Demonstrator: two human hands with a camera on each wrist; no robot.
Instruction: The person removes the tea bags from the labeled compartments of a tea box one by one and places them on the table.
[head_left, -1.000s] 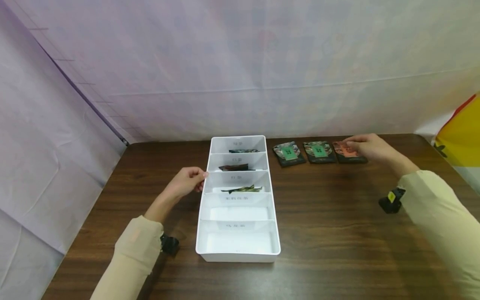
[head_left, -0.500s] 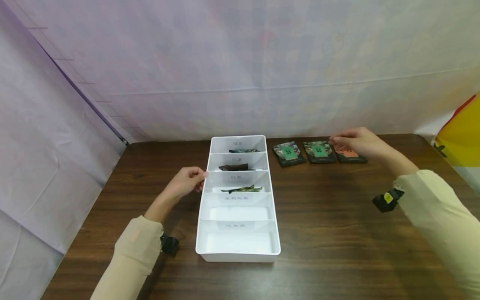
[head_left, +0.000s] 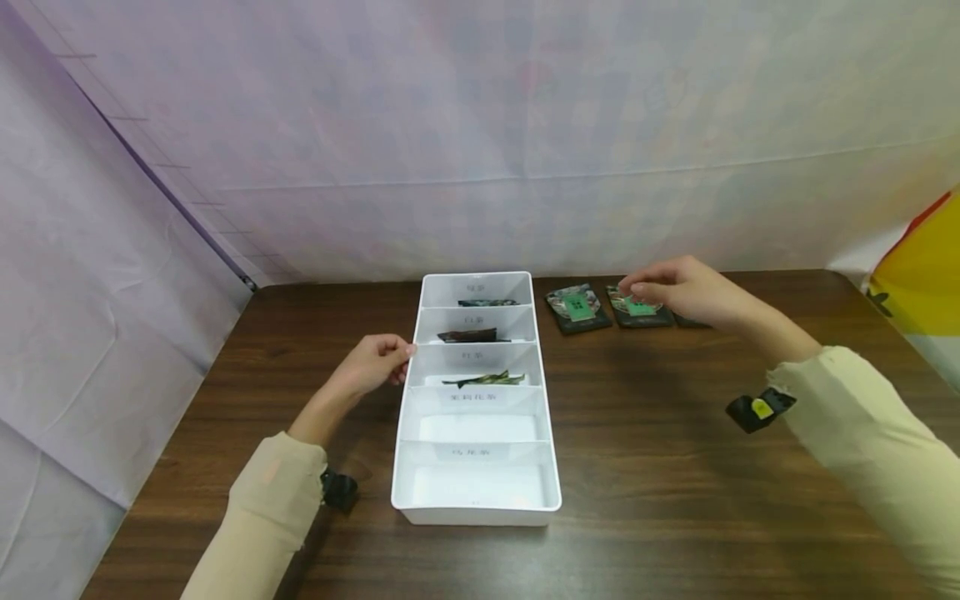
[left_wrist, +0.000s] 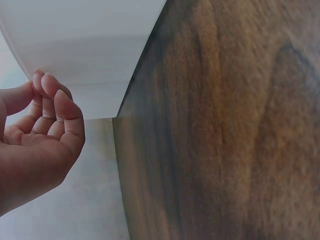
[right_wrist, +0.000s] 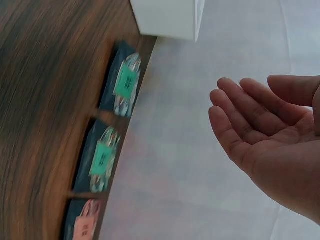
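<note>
Green-labelled packet flat on wooden surface, middle of three beside white divided tray, right hand hovering above with loose, empty fingers; left hand lightly curled, resting against tray's left wall.

We see a dark wooden surface backed and flanked by pale lilac sheeting, with a yellow cloth edged in red at the far right. Just right of the tray, at the surface's back edge, lies a dark packet with a green label, and the row ends in a pink-labelled packet. In the tray's three far compartments we make out one dark sachet each, while the two near compartments hold only white labels too blurred to read.
</note>
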